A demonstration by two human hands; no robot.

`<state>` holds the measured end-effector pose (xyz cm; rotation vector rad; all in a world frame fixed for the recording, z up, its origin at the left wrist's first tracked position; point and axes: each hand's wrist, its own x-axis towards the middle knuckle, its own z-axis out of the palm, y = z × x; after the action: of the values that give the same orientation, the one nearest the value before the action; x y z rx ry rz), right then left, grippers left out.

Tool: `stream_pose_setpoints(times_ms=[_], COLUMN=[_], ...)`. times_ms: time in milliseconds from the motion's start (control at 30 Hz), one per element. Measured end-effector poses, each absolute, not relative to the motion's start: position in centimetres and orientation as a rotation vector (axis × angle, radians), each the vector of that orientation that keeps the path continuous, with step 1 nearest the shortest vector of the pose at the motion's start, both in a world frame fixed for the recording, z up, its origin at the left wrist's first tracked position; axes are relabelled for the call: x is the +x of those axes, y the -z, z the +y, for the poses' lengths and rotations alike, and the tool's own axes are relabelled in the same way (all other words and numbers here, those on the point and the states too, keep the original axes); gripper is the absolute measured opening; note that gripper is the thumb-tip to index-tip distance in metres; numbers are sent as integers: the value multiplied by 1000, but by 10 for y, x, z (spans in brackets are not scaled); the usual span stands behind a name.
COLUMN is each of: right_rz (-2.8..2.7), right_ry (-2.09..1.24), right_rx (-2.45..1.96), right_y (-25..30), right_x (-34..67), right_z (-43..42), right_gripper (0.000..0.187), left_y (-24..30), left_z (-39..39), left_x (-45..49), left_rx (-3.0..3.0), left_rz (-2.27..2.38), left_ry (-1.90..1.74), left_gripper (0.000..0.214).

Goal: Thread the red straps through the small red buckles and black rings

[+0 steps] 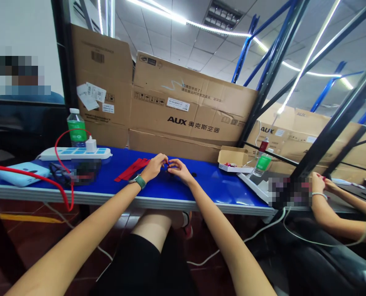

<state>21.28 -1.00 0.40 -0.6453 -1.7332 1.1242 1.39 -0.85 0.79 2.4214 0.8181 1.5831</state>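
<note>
**Two hands pinched on one small piece, mid-tabletop**

Seated person, both forearms stretched out over the near edge of the blue tabletop [219,187]. The left hand [154,165] and right hand [180,169] meet fingertip to fingertip about midway between the near and far edges. Both are closed in a pinch on the same small piece [168,165]. It looks dark with a touch of red and is too small to make out further. A green wristband [139,181] is on the left wrist.

Just left of the left hand, a few flat red strips [131,169] lie on the tabletop, fanned a little.

Toward the far left corner there is a white power strip [74,153] with a white charger [90,144] plugged in. A green-labelled bottle [76,127] stands upright behind it. A red cable [62,187] loops over that end and drops past the near edge. A pale blue case [22,172] lies flat near the left end.

Toward the far edge on the right sits an open cardboard box [233,158], with a second bottle [262,161] just beyond it.

Large printed cartons [189,107] are stacked along the far edge.

At the right end, a co-worker's hands [320,183] rest at the next place, well apart from the seated person's hands.
</note>
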Motion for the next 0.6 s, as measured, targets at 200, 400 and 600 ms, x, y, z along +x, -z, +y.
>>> stream_pose_setpoints(times_ms=[200,400,600], right_rz=[-1649,-1614,-1659], right_ry=[-1028,-1005,-867], right_rx=[-633,-607,-687], right_y=[-2,-3,-8], right_x=[213,216,216], right_z=[-3,-3,-7], right_gripper=[48,49,44], left_y=[-3,7,5], left_z=[-6,1,3], left_x=[17,19,18], left_rx=[2251,2070,2000], left_rz=[899,818,749], left_ry=[-1604,-1311,-1295], left_gripper=[28,44,43])
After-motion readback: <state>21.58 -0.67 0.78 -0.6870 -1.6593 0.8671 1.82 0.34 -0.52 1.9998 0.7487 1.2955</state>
